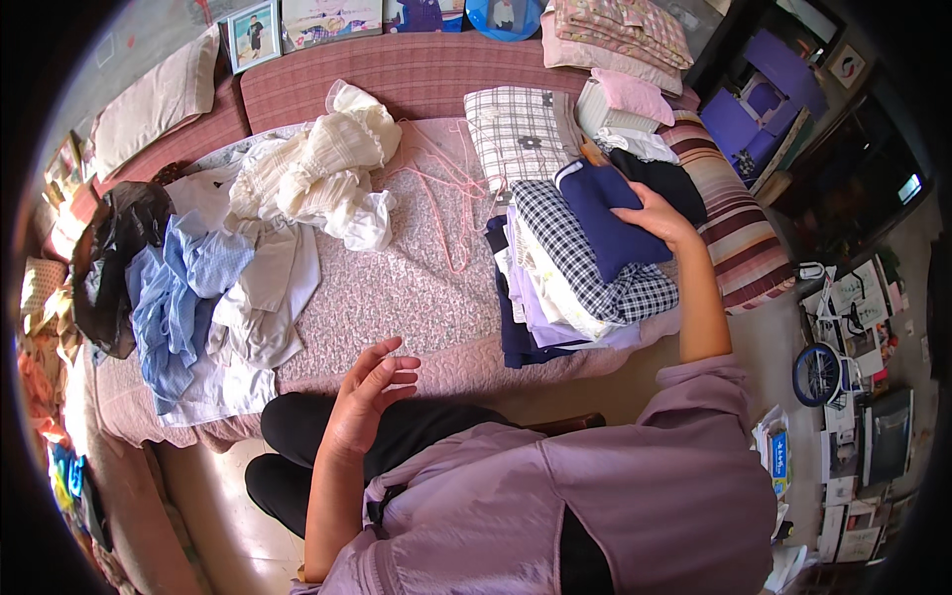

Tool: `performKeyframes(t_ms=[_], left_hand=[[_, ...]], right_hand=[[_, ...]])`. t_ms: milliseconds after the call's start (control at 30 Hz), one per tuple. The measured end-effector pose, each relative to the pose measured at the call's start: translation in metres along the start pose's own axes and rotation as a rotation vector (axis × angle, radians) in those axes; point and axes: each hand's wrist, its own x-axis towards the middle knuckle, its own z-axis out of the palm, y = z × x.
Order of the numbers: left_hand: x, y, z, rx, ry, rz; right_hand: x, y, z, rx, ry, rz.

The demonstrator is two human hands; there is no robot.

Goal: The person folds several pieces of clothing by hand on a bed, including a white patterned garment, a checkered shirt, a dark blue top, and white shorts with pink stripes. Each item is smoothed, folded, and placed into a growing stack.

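Observation:
My right hand (660, 217) holds the right edge of a folded navy garment (606, 216), its thumb across the cloth and some fingers hidden. The navy garment is on top of a folded black-and-white checked garment (554, 238). Beneath that is a stack of folded clothes, with white, lilac (532, 297) and dark blue (517, 346) layers showing. My left hand (372, 398) is raised above my lap near the front edge of the bedspread, holding nothing, fingers apart. To its upper left lie a crumpled light-blue garment (178, 290) and a rumpled grey-white garment (260, 297).
A cream ruffled garment (320, 167) lies farther back on the pink quilted bedspread (387, 305). Pink cords (446, 186) trail beside a plaid cushion (520, 137). A black plastic bag (111, 260) is at left. Folded black cloth (658, 182) sits near a striped armrest (725, 216).

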Motion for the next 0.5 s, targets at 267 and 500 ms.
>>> performKeyframes(t_ms=[267,500], left_hand=[[-0.007,-0.007,-0.010,-0.004,0.086,0.009],[-0.078,0.073,0.050,0.045,-0.204,0.742]], right_hand=[[-0.007,-0.027,0.010,-0.396,0.360,-0.302],[-0.039,-0.061,0.051,-0.686,0.319,-0.290]])
